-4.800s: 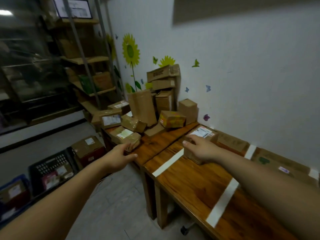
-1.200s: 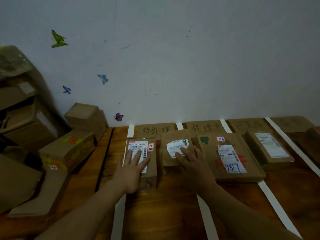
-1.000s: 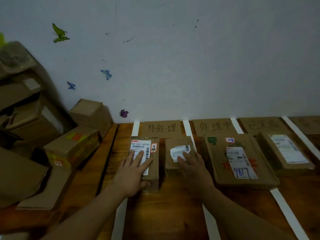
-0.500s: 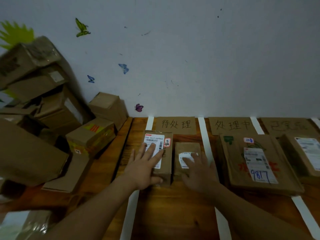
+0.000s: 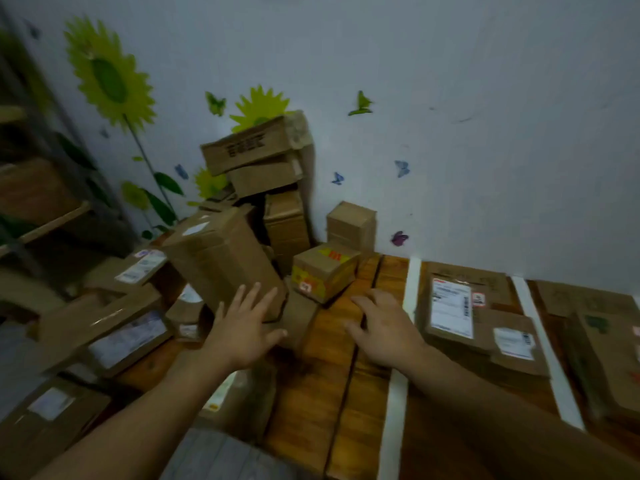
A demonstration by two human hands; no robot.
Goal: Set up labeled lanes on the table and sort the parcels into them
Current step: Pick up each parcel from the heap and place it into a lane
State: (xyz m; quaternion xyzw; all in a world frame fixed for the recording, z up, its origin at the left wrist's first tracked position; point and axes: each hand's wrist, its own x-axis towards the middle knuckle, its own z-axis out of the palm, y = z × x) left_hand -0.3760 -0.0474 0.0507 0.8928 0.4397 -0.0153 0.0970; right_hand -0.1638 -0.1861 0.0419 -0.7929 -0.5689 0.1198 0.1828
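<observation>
- Wooden table (image 5: 311, 393) stands against a white wall with sunflower and butterfly stickers.
- Near the wall sits a yellow-printed box (image 5: 323, 271); right of it runs a white tape strip (image 5: 412, 285).
- Left of that box a tall carton (image 5: 221, 261) leans tilted among the unsorted parcels.
- Left hand (image 5: 242, 327), fingers spread and grasping nothing, is at the carton's lower face; contact unclear.
- Right hand (image 5: 384, 327) hovers relaxed, palm down, in front of the box.
- Beyond the tape lie a labelled parcel (image 5: 450, 306) and a smaller parcel (image 5: 512, 341), side by side.
</observation>
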